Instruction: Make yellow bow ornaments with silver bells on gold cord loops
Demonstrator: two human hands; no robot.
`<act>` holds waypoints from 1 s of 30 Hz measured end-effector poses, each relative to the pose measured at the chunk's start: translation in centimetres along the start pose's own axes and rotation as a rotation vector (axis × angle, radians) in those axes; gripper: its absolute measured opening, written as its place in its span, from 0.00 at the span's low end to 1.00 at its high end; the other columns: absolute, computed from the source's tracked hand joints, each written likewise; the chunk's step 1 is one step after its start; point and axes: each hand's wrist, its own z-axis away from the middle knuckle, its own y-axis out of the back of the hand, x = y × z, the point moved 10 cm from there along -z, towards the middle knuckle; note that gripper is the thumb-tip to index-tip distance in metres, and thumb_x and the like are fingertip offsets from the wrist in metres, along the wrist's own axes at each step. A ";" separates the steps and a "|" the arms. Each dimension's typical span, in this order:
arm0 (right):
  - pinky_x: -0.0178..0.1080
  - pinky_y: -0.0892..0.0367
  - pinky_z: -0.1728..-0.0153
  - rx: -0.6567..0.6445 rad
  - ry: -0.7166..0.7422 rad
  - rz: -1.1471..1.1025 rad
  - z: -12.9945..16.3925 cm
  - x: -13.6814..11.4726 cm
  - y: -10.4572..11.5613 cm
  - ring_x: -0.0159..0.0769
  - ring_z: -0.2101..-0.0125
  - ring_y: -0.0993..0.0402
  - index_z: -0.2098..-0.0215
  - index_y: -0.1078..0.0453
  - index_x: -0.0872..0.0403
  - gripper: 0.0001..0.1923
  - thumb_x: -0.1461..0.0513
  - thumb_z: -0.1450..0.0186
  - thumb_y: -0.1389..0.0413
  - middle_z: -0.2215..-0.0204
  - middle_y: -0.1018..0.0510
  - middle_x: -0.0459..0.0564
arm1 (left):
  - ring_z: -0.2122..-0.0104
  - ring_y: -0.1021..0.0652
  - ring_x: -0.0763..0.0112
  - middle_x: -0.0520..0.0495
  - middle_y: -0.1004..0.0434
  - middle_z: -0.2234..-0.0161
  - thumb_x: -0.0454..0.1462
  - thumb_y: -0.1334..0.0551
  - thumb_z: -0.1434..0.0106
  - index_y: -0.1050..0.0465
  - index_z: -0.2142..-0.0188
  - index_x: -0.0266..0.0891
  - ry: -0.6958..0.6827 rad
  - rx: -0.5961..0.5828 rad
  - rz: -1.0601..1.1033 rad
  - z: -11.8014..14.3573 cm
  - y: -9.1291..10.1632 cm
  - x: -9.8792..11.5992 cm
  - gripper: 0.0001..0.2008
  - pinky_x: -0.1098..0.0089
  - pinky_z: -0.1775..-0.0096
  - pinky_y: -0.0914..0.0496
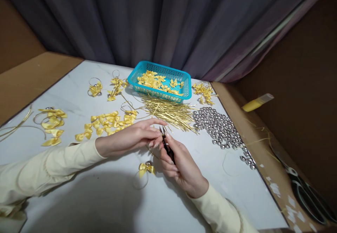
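Observation:
My right hand [179,164] grips a small black tool [167,147], its tip pointing up towards my left fingertips. My left hand [131,137] meets it from the left, fingers pinched at the tool's tip on something too small to make out. Just below the hands lies a yellow ribbon bow [146,168] with a thin wire loop and a small silver bell, on the white table [105,198].
A turquoise basket [161,72] of yellow bows stands at the back. In front of it lies a pile of gold wires [171,112], with silver bells [218,127] to the right. Loose bows [107,122] and looped pieces [52,120] lie left. Black scissors [305,191] rest far right.

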 end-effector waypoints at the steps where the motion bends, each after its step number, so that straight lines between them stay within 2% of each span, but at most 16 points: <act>1: 0.21 0.62 0.91 0.000 0.002 -0.002 0.0 0.0 0.0 0.17 0.90 0.63 0.71 0.38 0.53 0.17 0.49 0.40 0.44 0.89 0.43 0.33 | 0.72 0.35 0.76 0.55 0.34 0.74 0.29 0.42 0.38 0.39 0.47 0.39 -0.002 0.001 0.000 0.0 0.0 0.0 0.20 0.73 0.66 0.42; 12: 0.22 0.63 0.93 0.045 0.046 -0.032 -0.3 -0.1 0.5 0.17 0.91 0.63 0.75 0.38 0.55 0.18 0.49 0.40 0.43 0.91 0.45 0.33 | 0.73 0.36 0.76 0.56 0.34 0.77 0.30 0.44 0.37 0.41 0.45 0.38 -0.015 -0.029 -0.077 0.0 -0.5 0.2 0.20 0.74 0.67 0.42; 18: 0.22 0.64 0.93 0.033 -0.011 -0.079 -0.5 0.3 0.7 0.18 0.91 0.64 0.78 0.39 0.55 0.21 0.47 0.40 0.45 0.91 0.46 0.34 | 0.74 0.36 0.76 0.57 0.35 0.77 0.29 0.44 0.37 0.42 0.45 0.38 -0.047 -0.036 -0.128 -0.1 -0.5 0.6 0.21 0.73 0.69 0.43; 21: 0.22 0.64 0.93 0.031 -0.028 -0.083 -0.6 0.5 0.8 0.18 0.90 0.64 0.75 0.37 0.55 0.21 0.46 0.40 0.45 0.91 0.45 0.34 | 0.75 0.35 0.75 0.56 0.35 0.77 0.33 0.44 0.36 0.42 0.45 0.38 -0.096 -0.008 -0.226 -0.1 0.0 1.6 0.20 0.72 0.69 0.42; 24: 0.22 0.64 0.92 0.041 -0.018 -0.028 -0.2 -0.2 1.0 0.18 0.90 0.63 0.74 0.36 0.55 0.20 0.47 0.40 0.45 0.90 0.44 0.34 | 0.74 0.34 0.73 0.56 0.32 0.77 0.36 0.44 0.36 0.43 0.45 0.39 -0.164 0.074 -0.423 0.1 1.1 3.6 0.20 0.71 0.68 0.40; 26: 0.22 0.62 0.91 0.081 0.084 0.039 0.6 -2.3 1.5 0.18 0.90 0.62 0.73 0.36 0.55 0.19 0.47 0.39 0.46 0.89 0.44 0.34 | 0.74 0.32 0.73 0.54 0.29 0.76 0.38 0.43 0.37 0.40 0.50 0.39 -0.201 0.117 -0.531 0.4 1.5 4.9 0.16 0.70 0.68 0.38; 28: 0.22 0.59 0.91 0.168 0.272 0.108 2.2 -5.4 2.4 0.18 0.90 0.60 0.73 0.36 0.55 0.18 0.48 0.38 0.46 0.89 0.44 0.35 | 0.74 0.31 0.73 0.52 0.27 0.74 0.38 0.43 0.37 0.34 0.59 0.38 -0.219 0.144 -0.622 0.7 1.6 6.0 0.09 0.71 0.69 0.38; 30: 0.23 0.58 0.90 0.288 0.475 0.147 4.7 -8.3 3.9 0.18 0.89 0.59 0.73 0.35 0.55 0.19 0.47 0.38 0.46 0.89 0.44 0.35 | 0.74 0.30 0.73 0.50 0.26 0.74 0.38 0.43 0.37 0.33 0.66 0.37 -0.227 0.160 -0.710 0.8 1.2 6.7 0.06 0.72 0.70 0.38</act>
